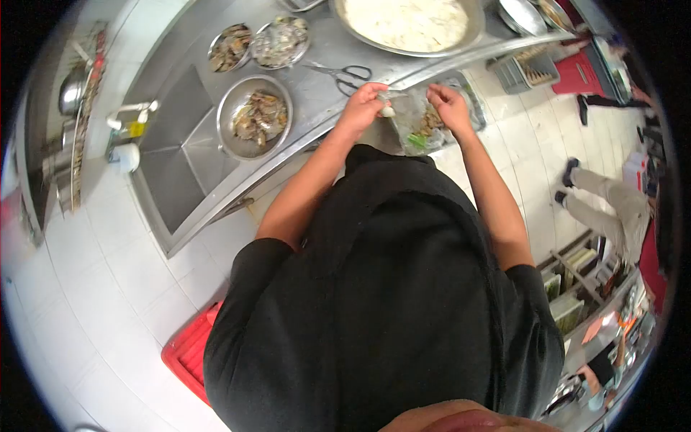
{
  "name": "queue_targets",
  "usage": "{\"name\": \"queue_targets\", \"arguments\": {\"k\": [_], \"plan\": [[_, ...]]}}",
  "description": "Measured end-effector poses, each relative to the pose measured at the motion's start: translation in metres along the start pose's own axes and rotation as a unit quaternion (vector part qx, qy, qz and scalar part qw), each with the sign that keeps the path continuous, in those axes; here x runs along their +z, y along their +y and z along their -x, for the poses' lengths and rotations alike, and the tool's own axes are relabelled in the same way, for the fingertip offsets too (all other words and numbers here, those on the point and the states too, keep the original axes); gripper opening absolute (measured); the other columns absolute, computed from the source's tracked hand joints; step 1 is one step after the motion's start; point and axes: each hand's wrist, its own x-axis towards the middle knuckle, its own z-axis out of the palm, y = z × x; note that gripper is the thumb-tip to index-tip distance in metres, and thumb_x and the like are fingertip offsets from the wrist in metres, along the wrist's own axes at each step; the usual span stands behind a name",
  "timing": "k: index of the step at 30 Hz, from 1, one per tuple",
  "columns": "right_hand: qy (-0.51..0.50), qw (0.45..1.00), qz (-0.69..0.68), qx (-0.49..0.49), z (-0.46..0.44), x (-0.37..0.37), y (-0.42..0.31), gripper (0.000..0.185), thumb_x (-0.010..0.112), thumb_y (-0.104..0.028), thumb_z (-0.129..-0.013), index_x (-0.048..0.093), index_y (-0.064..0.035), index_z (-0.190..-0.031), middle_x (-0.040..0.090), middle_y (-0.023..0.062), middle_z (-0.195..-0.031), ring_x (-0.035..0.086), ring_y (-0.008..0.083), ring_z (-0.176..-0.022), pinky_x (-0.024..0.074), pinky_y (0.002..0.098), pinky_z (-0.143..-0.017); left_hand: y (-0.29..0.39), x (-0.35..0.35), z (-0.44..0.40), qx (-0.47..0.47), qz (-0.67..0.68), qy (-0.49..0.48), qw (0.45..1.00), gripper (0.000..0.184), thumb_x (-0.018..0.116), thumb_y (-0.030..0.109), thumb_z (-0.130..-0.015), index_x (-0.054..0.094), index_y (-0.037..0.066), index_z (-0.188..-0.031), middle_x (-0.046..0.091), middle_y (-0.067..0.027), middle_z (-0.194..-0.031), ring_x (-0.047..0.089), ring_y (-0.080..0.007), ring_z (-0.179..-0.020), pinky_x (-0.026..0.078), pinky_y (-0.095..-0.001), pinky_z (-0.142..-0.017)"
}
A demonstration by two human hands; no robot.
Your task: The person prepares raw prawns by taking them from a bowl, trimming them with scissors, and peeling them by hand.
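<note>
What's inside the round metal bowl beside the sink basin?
The round metal bowl holds a heap of glossy brown pieces that look like shellfish. Bare metal shows around part of the heap; whatever lies beneath it is covered.

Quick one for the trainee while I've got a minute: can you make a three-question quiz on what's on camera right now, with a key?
1. Which hand holds the small pale piece?
2. True or false: the scissors lie inside the large basin.
3. Fill in the blank: the green scrap lies in the plastic-lined ____.

Key:
1. The left hand.
2. False; the scissors lie on the metal counter.
3. Bin.
</note>
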Motion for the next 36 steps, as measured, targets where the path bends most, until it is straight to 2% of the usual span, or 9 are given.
{"name": "queue_targets", "arguments": {"k": [2,8,13,17,23,27,32,35,36], "plan": [[-0.059,0.996,-0.072,0.0,0.007,0.013,-0.036,0.035,0.066,-0.02,-0.091,0.066,0.0023,-0.118,0.072,0.011,-0.099,0.066,0.0141,-0.088,0.0521,0.0287,-0.081,-0.005,-0.01,-0.005,0.025,-0.001,0.019,0.999,0.037,0.053,-0.001,-0.087,0.054,0.005,-0.124,0.067,-0.0041,-0.101,0.061,-0.0114,-0.089,0.046,-0.0255,-0.073],[-0.083,0.995,-0.009,-0.059,0.014,0.034,-0.057,0.043,0.071,-0.018,-0.086,0.063,0.0002,-0.124,0.07,0.0137,-0.109,0.066,0.0167,-0.094,0.0513,0.0298,-0.085,0.037,-0.066,-0.005,0.104,-0.062,0.149,0.981,0.035,0.057,0.001,-0.089,0.055,0.003,-0.124,0.068,-0.0045,-0.101,0.063,-0.011,-0.089,0.049,-0.0269,-0.074],[-0.114,0.942,0.048,-0.312,0.022,0.086,-0.171,0.058,0.075,-0.016,-0.078,0.056,-0.005,-0.132,0.061,0.0197,-0.121,0.063,0.0319,-0.104,0.0526,0.038,-0.087,0.047,-0.08,-0.009,0.138,-0.05,0.149,0.978,0.036,0.058,0.0,-0.089,0.054,0.003,-0.125,0.065,-0.0046,-0.103,0.062,-0.0106,-0.09,0.05,-0.026,-0.073],[-0.119,0.945,0.095,-0.291,-0.012,0.142,-0.173,0.052,0.068,-0.008,-0.079,0.057,-0.0028,-0.129,0.065,0.0249,-0.108,0.064,0.0409,-0.097,0.052,0.0437,-0.084,0.038,-0.081,-0.003,0.142,-0.045,0.167,0.975,0.04,0.057,-0.001,-0.089,0.052,0.003,-0.13,0.063,-0.0056,-0.101,0.062,-0.0122,-0.094,0.052,-0.0264,-0.074],[-0.071,0.951,0.094,-0.284,-0.04,0.185,-0.227,0.039,0.059,-0.005,-0.085,0.057,-0.0003,-0.123,0.066,0.0258,-0.087,0.066,0.0385,-0.072,0.0523,0.0445,-0.069,0.028,-0.155,0.034,0.232,-0.038,0.271,0.933,0.041,0.058,0.001,-0.092,0.051,0.002,-0.132,0.067,-0.0078,-0.109,0.062,-0.0123,-0.095,0.051,-0.0258,-0.083],[-0.042,0.909,0.127,-0.394,-0.078,0.226,-0.261,0.037,0.056,-0.004,-0.085,0.056,-0.0002,-0.121,0.066,0.0235,-0.088,0.065,0.0405,-0.078,0.0521,0.0468,-0.073,0.025,-0.214,0.087,0.274,-0.032,0.416,0.867,0.029,0.058,0.004,-0.094,0.059,0.004,-0.123,0.068,-0.0032,-0.098,0.06,-0.0092,-0.086,0.049,-0.0249,-0.08],[-0.059,0.787,0.336,-0.513,-0.134,0.292,-0.212,0.037,0.054,-0.019,-0.093,0.056,-0.0042,-0.127,0.056,0.0167,-0.131,0.052,0.0363,-0.121,0.0401,0.0489,-0.102,-0.002,-0.277,0.145,0.237,-0.058,0.555,0.795,0.026,0.059,0.009,-0.095,0.06,0.003,-0.12,0.068,-0.0041,-0.1,0.061,-0.0107,-0.088,0.049,-0.0258,-0.078],[-0.071,0.778,0.371,-0.502,-0.119,0.294,-0.225,0.039,0.053,-0.025,-0.095,0.055,-0.0044,-0.128,0.054,0.0164,-0.133,0.048,0.0358,-0.125,0.0365,0.0511,-0.105,-0.012,-0.292,0.168,0.209,-0.082,0.589,0.777,0.028,0.057,0.004,-0.092,0.06,0.003,-0.12,0.067,-0.0073,-0.106,0.062,-0.013,-0.093,0.05,-0.0265,-0.077],[0.009,0.743,0.399,-0.537,-0.105,0.293,-0.235,0.037,0.057,-0.022,-0.091,0.058,-0.0055,-0.124,0.06,0.015,-0.125,0.056,0.0356,-0.114,0.0441,0.0486,-0.096,-0.019,-0.293,0.174,0.209,-0.081,0.589,0.776,0.029,0.057,0.003,-0.092,0.06,0.003,-0.12,0.066,-0.0078,-0.107,0.062,-0.0133,-0.094,0.05,-0.0267,-0.077]]}}
